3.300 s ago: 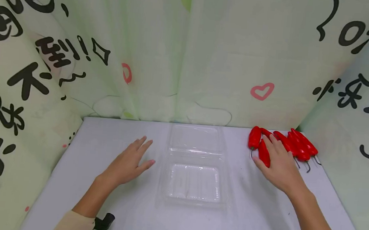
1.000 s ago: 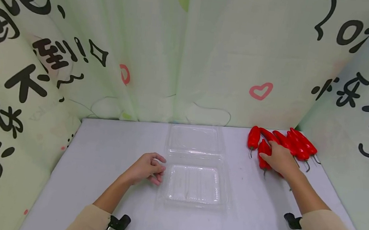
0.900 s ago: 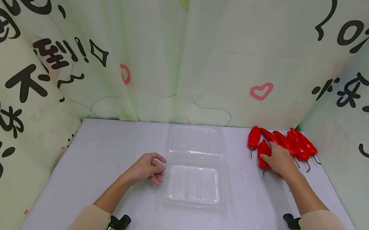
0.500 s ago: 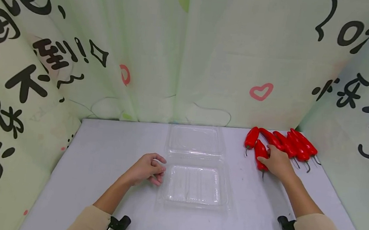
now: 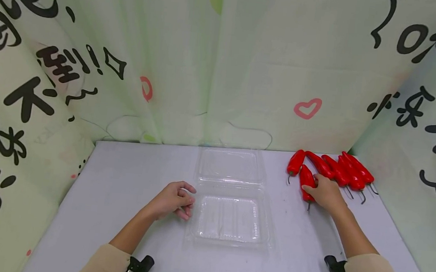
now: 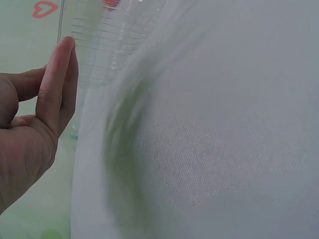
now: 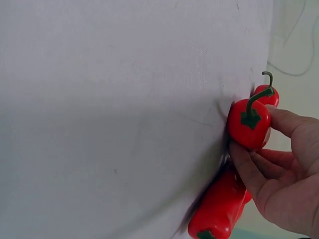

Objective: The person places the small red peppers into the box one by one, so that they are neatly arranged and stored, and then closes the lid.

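Observation:
My right hand (image 5: 326, 194) grips a red pepper (image 5: 306, 181) with thumb and fingers, near the back right of the table. In the right wrist view that pepper (image 7: 246, 123) sits between the thumb and fingers, its green stem toward the camera. Several more red peppers (image 5: 352, 173) lie in a row around and behind the hand. An unlidded clear plastic container (image 5: 229, 218) lies mid-table, its lid (image 5: 231, 165) folded back flat. Close by the container's left edge is my left hand (image 5: 175, 200), fingers loosely bent and holding nothing; whether it touches the rim I cannot tell.
A white-covered table (image 5: 128, 167) carries everything. Printed curtains (image 5: 248, 69) stand along its back and both sides. Black wrist mounts stick out from both sleeves, the left mount (image 5: 142, 265) and the right mount (image 5: 334, 265).
The right hand, earlier spread over the peppers, now grips one and has shifted it slightly left. The leftmost pepper has tilted and moved left. The left hand came right to the container's edge.

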`<state>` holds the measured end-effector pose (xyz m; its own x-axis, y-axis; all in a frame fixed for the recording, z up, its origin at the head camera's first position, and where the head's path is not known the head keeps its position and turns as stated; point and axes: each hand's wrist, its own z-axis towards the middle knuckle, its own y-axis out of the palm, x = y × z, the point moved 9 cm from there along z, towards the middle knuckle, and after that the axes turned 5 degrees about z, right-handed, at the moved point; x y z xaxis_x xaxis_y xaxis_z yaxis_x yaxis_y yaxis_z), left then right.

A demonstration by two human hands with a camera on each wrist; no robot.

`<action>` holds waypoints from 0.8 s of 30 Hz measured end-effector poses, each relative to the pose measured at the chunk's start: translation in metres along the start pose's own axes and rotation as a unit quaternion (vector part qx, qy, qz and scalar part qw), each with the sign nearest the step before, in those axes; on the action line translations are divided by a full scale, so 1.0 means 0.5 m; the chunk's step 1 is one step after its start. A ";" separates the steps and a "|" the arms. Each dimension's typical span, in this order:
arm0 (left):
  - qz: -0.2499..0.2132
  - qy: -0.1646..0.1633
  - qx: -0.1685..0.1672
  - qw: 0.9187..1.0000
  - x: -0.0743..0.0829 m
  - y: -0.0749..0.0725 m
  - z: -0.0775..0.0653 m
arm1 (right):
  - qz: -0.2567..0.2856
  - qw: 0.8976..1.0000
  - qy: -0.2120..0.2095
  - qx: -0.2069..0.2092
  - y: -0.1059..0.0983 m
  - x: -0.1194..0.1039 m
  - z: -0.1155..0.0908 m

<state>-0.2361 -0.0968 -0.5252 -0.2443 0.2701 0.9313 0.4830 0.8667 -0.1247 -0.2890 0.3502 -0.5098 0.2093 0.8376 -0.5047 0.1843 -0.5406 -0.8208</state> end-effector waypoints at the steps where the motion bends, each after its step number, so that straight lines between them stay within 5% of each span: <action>1: -0.001 0.000 -0.001 1.000 0.000 0.000 0.000 | 0.002 1.000 0.000 -0.001 0.000 0.000 0.000; 24: -0.003 -0.011 -0.003 1.000 -0.004 -0.002 0.002 | 0.016 1.000 -0.014 0.006 -0.016 -0.001 -0.002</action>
<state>-0.2370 -0.0979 -0.5270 -0.2660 0.2750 0.9239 0.4863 0.8658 -0.1177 -0.2896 0.3539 -0.5027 0.1882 0.8217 -0.5379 0.1673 -0.5665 -0.8069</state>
